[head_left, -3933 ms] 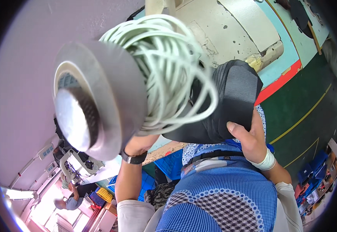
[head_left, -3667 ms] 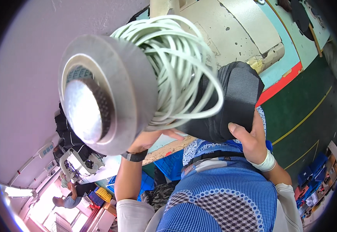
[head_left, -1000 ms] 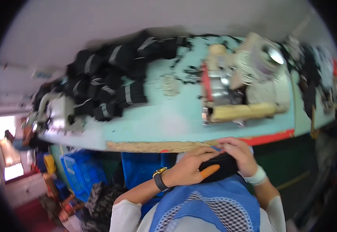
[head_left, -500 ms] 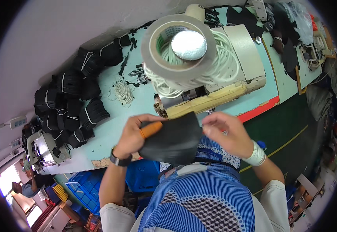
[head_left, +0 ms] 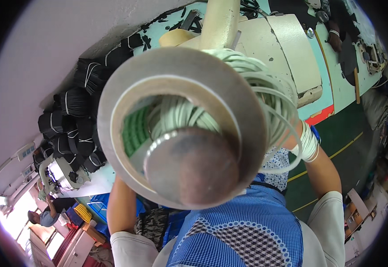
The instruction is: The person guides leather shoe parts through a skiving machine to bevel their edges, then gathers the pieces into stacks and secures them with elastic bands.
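Observation:
A big roll of tape [head_left: 127,75] fills the middle of the view, close to the camera, with a round metal cap [head_left: 180,169] in front of its lower part. Coils of pale green-white cord [head_left: 276,95] hang behind and beside it. The roll hides my left hand; only its forearm [head_left: 121,207] comes up below. A sliver of my right hand [head_left: 293,137] shows at the roll's right, past the cord, its fingers covered. White cord loops [head_left: 308,144] circle my right wrist. Whatever either hand holds is hidden.
Behind stands a cream sewing machine [head_left: 269,49] on a pale green table [head_left: 343,95]. Tied black bundles [head_left: 76,102] pile up at the left, near another small machine [head_left: 56,171]. A person [head_left: 47,216] is at the far lower left. Blue crates [head_left: 100,202] stand below the table.
My head has moved closer to the tape roll, which now looks much larger. It covers the black sheet-like piece and my left hand, both visible before, and most of my right hand.

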`<state>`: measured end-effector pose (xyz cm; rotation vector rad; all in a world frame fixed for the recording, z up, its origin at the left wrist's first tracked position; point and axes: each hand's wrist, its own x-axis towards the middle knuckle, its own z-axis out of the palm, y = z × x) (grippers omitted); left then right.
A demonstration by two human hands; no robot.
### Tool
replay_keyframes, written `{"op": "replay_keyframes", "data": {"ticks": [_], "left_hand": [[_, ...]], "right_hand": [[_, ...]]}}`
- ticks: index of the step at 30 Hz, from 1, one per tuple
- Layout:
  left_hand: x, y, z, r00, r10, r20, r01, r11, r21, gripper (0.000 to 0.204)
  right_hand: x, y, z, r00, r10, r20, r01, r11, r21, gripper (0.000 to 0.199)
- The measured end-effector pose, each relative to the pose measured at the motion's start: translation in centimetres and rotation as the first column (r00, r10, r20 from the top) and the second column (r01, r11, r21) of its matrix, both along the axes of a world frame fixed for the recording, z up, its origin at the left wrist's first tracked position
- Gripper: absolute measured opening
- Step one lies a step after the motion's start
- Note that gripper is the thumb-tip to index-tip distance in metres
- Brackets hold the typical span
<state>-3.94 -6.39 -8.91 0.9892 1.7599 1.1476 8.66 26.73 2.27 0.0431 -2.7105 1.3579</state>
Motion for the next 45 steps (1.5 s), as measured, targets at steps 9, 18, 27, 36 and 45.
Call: {"op": "replay_keyframes", "data": {"ticks": [9, 18, 27, 36, 45], "left_hand": [[3.8, -2.4, 4.9, 0.944, -0.009, -0.331, -0.093, 0.953, -0.290, 0.026], [12.0, 6.1, 12.1, 0.927, 0.305, 0.218, -0.321, 0.946, 0.042, 0.019], [11.4, 5.1, 17.0, 0.963, 0.155, 0.219, -0.108, 0.971, -0.214, 0.037], [7.1, 5.6, 12.6, 0.896, 0.400, 0.194, -0.292, 0.858, -0.423, 0.014], [-1.0, -0.8, 4.3, 0.995, -0.013, -0.103, -0.007, 0.981, -0.193, 0.026]], "right_hand": [[1.9, 5.4, 1.5, 0.931, -0.205, -0.301, 0.314, 0.869, 0.383, 0.007], [10.6, -6.8, 1.6, 0.788, 0.108, 0.606, 0.469, 0.533, -0.704, 0.044], [11.2, -9.5, 2.5, 0.816, 0.068, 0.574, 0.371, 0.700, -0.611, 0.059], [7.4, -4.8, 2.9, 0.918, 0.011, 0.396, 0.202, 0.846, -0.493, 0.038], [2.2, -0.1, 0.4, 0.983, -0.080, 0.166, 0.117, 0.967, -0.226, 0.019]]}}
